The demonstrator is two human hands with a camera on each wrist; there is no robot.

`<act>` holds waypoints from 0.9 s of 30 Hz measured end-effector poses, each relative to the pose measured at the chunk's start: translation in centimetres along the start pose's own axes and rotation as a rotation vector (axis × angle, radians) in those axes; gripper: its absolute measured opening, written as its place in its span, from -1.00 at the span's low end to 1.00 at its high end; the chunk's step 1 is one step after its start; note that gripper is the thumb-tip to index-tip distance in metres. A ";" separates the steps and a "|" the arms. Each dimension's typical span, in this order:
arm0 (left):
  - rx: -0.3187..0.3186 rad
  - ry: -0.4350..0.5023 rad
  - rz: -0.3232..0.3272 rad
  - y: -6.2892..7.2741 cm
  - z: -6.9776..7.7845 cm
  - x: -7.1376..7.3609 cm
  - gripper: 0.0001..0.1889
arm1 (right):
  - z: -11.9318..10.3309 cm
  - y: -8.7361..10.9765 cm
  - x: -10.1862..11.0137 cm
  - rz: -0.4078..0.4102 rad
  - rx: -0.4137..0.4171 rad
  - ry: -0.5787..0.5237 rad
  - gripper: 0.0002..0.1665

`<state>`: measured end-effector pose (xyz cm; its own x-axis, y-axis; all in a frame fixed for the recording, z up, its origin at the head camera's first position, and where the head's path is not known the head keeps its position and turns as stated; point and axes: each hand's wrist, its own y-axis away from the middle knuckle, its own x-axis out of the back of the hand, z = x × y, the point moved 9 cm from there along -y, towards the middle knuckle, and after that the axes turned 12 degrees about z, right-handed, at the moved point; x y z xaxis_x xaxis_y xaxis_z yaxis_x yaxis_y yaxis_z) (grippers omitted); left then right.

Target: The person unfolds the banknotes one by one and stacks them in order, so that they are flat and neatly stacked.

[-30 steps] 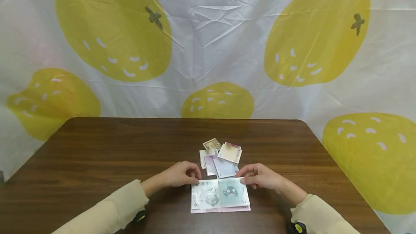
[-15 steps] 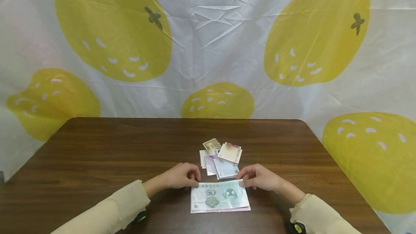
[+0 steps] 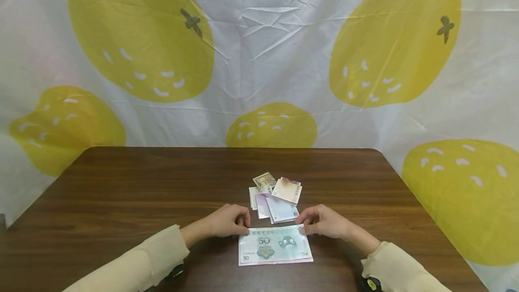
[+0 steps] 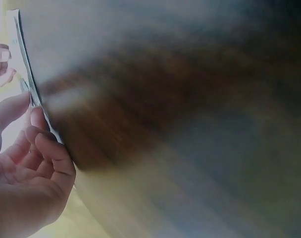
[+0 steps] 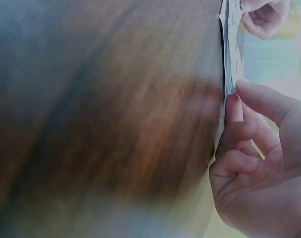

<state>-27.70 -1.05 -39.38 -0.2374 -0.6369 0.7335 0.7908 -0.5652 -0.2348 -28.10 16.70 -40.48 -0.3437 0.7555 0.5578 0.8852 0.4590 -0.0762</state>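
A green play banknote (image 3: 275, 244) marked 50, with a cartoon face at its right, lies flat on top of a pinkish note whose edge shows along the bottom. My left hand (image 3: 227, 221) pinches its far left corner between thumb and forefinger. At the far right corner my right hand (image 3: 324, 222) does the same. In the left wrist view the left thumb and curled fingers (image 4: 56, 153) meet at the thin paper edge. The right wrist view has the right hand (image 5: 259, 158) pinching the same stack edge-on, with the other hand beyond.
Just beyond the banknote lies a loose pile of smaller folded notes: a pale blue one (image 3: 282, 211), a purple-edged one (image 3: 262, 206), a cream one (image 3: 286, 191) and a brown one (image 3: 264, 180). The brown wooden table (image 3: 162, 184) ends at a lemon-print curtain (image 3: 267, 57).
The green banknote's fold line has flattened, so its printed 50 now shows plainly. Its far edge has come slightly nearer, uncovering more of the pale blue note. Both hands keep their pinch.
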 end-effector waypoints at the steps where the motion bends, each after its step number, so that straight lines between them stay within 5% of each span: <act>1: -0.003 -0.006 0.001 0.0 0.0 0.0 -0.87 | 0.0 0.0 0.1 0.006 0.004 0.013 -0.78; 10: -0.012 -0.066 0.006 0.0 -0.1 -0.1 -0.82 | -1.5 0.3 0.1 0.043 0.036 0.152 -0.85; 20: 0.010 -0.042 0.023 -0.1 -0.5 0.4 -0.83 | -0.5 -0.5 0.8 0.044 0.081 0.077 -0.84; 27: -0.024 -0.058 0.064 -1.3 -0.2 1.2 -0.84 | 0.0 -1.2 2.2 0.108 -0.005 0.080 -0.78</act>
<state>-29.12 -1.20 -38.31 -0.1531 -0.6407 0.7524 0.7894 -0.5372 -0.2969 -29.92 17.76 -39.14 -0.2207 0.7606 0.6105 0.9172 0.3748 -0.1353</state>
